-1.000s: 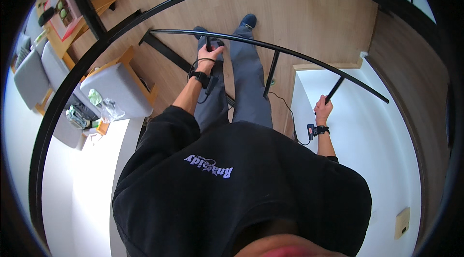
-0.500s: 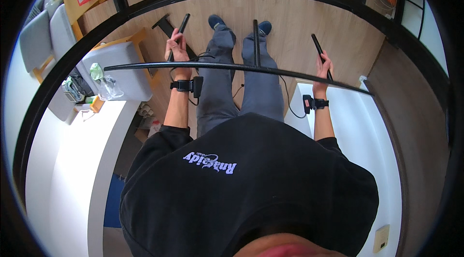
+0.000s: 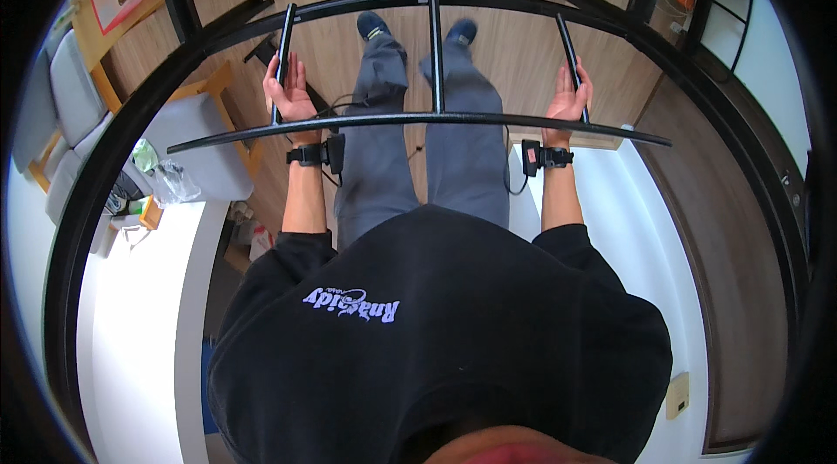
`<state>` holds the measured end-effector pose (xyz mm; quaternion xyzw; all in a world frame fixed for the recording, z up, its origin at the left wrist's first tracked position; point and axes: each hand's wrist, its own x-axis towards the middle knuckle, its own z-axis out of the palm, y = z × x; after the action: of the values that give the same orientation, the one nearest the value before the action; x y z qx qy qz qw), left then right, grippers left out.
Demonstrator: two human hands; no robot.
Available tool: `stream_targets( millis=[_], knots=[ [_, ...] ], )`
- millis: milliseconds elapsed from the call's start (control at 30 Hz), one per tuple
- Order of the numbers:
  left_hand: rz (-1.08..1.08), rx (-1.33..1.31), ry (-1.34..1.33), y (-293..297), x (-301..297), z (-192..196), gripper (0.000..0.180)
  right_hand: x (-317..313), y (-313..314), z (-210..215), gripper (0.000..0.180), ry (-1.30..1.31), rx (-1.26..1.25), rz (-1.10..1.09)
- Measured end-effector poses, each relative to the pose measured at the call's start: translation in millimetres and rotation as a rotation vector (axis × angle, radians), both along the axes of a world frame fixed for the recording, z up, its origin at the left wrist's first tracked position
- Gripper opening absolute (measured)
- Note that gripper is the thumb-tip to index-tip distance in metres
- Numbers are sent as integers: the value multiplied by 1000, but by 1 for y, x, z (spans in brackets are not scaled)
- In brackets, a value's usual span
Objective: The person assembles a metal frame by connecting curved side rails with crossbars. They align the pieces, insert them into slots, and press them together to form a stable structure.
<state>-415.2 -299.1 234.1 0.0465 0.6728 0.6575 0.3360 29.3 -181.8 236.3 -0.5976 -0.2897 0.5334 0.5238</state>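
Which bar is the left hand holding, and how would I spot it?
Look at the big black metal frame held out over the wooden floor. Three short bars run across it, away from the person. The left hand holds the left bar, the outermost one, nearest the grey chair.
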Motion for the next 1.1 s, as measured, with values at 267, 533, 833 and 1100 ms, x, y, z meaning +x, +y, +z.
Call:
stream_targets(
  millis=[267,533,833,1100],
  knots=[
    [-6,-66,-7,-11,-2,-10,42,-1,1,-11,35,-35,-64,-7],
    [30,-74,-35,-20,-4,-23,45,4,-1,-17,33,-117,-73,103],
    [13,-68,-28,-15,-5,-21,45,-4,5,-8,33,-118,-75,78],
    [8,-82,-30,-15,-6,-19,45,-1,6,-11,30,-80,-100,37]
  ],
)
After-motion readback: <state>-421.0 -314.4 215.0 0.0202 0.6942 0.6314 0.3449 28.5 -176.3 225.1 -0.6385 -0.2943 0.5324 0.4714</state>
